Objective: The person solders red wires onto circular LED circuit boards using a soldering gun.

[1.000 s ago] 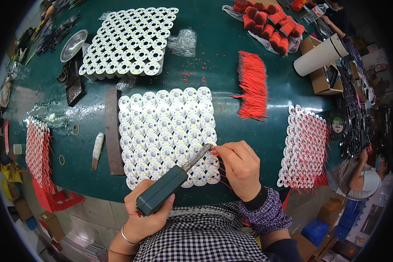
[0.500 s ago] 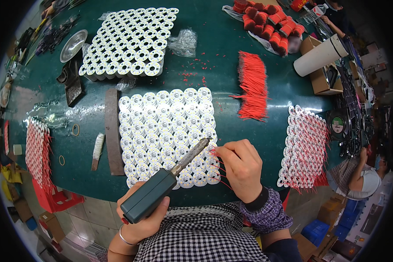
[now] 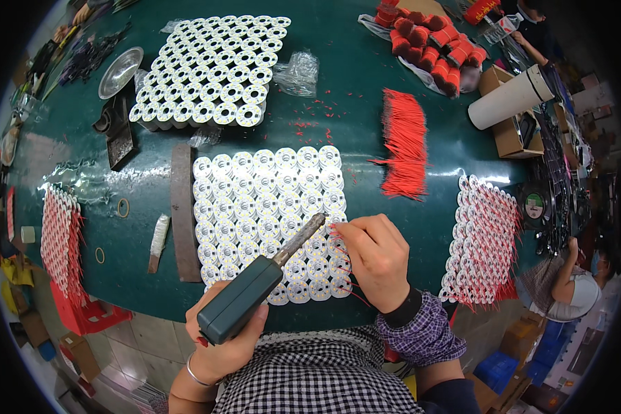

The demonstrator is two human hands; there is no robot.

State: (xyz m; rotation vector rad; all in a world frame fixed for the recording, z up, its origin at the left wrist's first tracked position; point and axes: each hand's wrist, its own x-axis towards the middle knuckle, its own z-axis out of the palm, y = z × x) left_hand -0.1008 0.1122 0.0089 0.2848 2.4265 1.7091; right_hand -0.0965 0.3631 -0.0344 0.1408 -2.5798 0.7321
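My left hand [image 3: 222, 345] is wrapped round a dark green soldering gun [image 3: 241, 301]. The gun's long, stained tip points up and right, over the right side of a block of round white LED boards [image 3: 255, 207]. Close to that tip, my right hand [image 3: 378, 259] pinches a thin red wire [image 3: 335, 229] at the block's right edge. Whether tip and wire touch cannot be made out. Below, several red wires [image 3: 355, 295] stick out from boards along the same edge. A bundle of loose red wires [image 3: 403, 145] lies beyond my right hand.
A dark metal bar [image 3: 183, 214] borders the block's left side. Another LED board block [image 3: 207, 76] stands behind. Wired blocks sit at far left [image 3: 62, 241] and right [image 3: 479, 241]. Red wire bundles [image 3: 431, 48], a white tumbler [image 3: 507, 100] and a cardboard box [image 3: 497, 79] occupy the back right.
The whole view has shifted slightly. Over the boards, the soldering gun's tip has drawn back a little to the left. My right hand has moved slightly up and left, still pinching.
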